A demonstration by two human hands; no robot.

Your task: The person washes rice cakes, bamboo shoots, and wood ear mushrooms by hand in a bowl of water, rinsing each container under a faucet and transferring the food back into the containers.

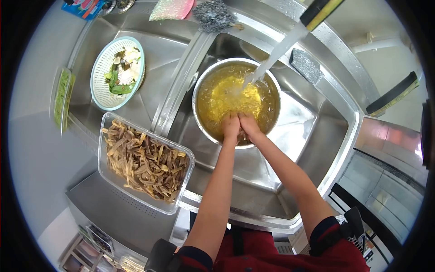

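Observation:
Both my hands are together at the near side of a round metal basin (195, 102) full of yellowish, bubbling water (265, 97). My left hand (230, 127) is closed, its knuckles up and its fingertips hidden. Against it, my right hand (248, 124) is curled too, with its fingers turned inward. Something small and brownish may show between the palms, but I cannot make out what it is. A stream of water (277, 51) pours from the faucet (321, 12) into the basin's far part.
Left of the basin, a clear plastic container (192, 165) holds brown dried strips (145, 161). A white strainer basket (100, 90) with vegetable scraps stands in the left sink (156, 54). A grey scouring pad (306, 66), steel scrubber (213, 16) and pink-edged sponge (171, 9) lie along the sink's edges.

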